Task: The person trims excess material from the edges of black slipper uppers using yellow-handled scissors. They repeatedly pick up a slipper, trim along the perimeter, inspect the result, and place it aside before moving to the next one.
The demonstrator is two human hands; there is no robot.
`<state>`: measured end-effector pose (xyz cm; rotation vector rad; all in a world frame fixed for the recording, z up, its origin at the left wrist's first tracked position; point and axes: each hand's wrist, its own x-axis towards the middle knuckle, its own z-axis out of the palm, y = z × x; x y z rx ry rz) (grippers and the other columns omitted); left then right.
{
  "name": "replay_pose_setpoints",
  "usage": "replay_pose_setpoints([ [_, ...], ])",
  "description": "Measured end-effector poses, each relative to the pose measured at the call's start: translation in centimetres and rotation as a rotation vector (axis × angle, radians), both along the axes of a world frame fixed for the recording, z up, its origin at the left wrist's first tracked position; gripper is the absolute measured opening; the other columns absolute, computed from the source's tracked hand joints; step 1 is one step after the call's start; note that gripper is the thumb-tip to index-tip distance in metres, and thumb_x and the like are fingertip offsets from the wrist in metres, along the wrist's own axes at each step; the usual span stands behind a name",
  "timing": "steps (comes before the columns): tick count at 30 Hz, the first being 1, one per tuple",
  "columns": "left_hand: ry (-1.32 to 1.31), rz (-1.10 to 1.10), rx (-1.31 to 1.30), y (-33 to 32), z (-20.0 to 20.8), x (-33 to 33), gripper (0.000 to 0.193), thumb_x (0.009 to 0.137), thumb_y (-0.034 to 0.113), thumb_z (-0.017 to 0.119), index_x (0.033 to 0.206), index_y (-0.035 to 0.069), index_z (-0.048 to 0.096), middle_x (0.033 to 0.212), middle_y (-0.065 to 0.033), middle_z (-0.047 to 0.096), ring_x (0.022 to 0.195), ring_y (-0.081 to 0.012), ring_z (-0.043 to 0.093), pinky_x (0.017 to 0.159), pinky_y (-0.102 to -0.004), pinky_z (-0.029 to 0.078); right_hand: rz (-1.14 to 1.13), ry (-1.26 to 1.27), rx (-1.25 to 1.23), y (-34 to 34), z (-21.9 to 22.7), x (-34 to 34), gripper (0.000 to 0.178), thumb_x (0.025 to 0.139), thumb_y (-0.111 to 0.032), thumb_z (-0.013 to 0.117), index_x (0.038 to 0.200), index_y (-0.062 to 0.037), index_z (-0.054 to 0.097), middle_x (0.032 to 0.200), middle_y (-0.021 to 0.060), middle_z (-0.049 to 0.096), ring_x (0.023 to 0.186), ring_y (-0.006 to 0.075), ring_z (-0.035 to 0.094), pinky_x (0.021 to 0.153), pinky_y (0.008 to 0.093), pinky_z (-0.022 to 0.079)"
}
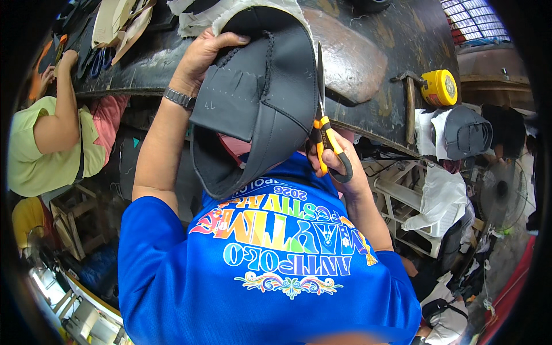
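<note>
A black leather boot upper [276, 123], with stitched seams and white lining at its far edge, hangs over the front edge of the workbench [402, 123]. My left hand [202, 53] grips its far left rim, thumb on top and fingers hidden behind the leather. In my right hand [339, 158] are scissors [324, 132] with yellow and black handles. Their blades point away from me along the upper's right edge and look almost closed. From this view I cannot tell whether they touch the leather.
A smooth stone slab [352, 60] lies on the bench. To its right are a hammer [409, 106] and a yellow tub [435, 88]. Another black upper [467, 132] sits farther right, above a white plastic chair [422, 221]. At left, a person in a yellow-green shirt [54, 146] works at the same bench.
</note>
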<state>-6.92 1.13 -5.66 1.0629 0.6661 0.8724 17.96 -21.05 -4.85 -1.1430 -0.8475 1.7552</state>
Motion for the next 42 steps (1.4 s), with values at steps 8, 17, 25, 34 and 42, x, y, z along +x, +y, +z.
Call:
replay_pose_setpoints([
  [8,0.011,-0.029,-0.059,-0.2,0.2,-0.1,0.028,0.083,0.004,0.068,0.111,0.001,0.064,0.094,-0.0088,0.071,0.075,-0.0137,0.07,0.069,-0.0269,0.06,-0.037,0.006,-0.051,-0.6,-0.1,0.0,0.037,0.082,-0.032,0.077,0.099,-0.0064,0.056,0.069,-0.0008,0.053,0.055,0.0044,0.049,0.049,0.0181,0.041],
  [17,0.018,-0.134,-0.118,-0.2,0.3,0.6,0.031,0.083,0.004,0.067,0.114,0.0,0.062,0.088,-0.0087,0.07,0.07,-0.0124,0.07,0.065,-0.025,0.06,0.034,0.048,-0.025,-0.4,-0.5,0.0,0.056,0.085,-0.05,0.069,0.11,-0.0023,0.051,0.083,0.0076,0.058,0.071,0.0114,0.057,0.064,0.0234,0.049],
  [25,0.103,-0.239,-0.183,-0.1,1.3,0.9,0.031,0.083,0.005,0.067,0.113,0.0,0.061,0.085,-0.0089,0.07,0.067,-0.0123,0.069,0.064,-0.0242,0.059,-0.024,0.035,-0.001,0.4,-0.3,0.0,0.053,0.084,-0.045,0.071,0.108,-0.0022,0.052,0.078,0.005,0.056,0.066,0.0086,0.055,0.057,0.0208,0.047],
  [34,0.121,-0.26,-0.158,0.0,1.6,1.0,0.032,0.082,0.007,0.067,0.113,0.0,0.061,0.085,-0.0088,0.07,0.067,-0.0124,0.069,0.064,-0.024,0.059,-0.035,0.077,-0.055,-0.1,0.0,0.4,0.047,0.083,-0.046,0.073,0.097,-0.005,0.054,0.071,0.0032,0.054,0.056,0.0062,0.051,0.049,0.018,0.042],
  [42,0.143,-0.249,-0.128,0.1,0.9,1.2,0.032,0.082,0.008,0.068,0.111,-0.001,0.06,0.085,-0.0094,0.07,0.065,-0.0125,0.069,0.063,-0.0232,0.059,-0.065,0.117,-0.042,-0.3,-0.2,0.3,0.046,0.083,-0.043,0.073,0.099,-0.0043,0.054,0.068,0.0031,0.054,0.054,0.0061,0.05,0.046,0.0174,0.041],
])
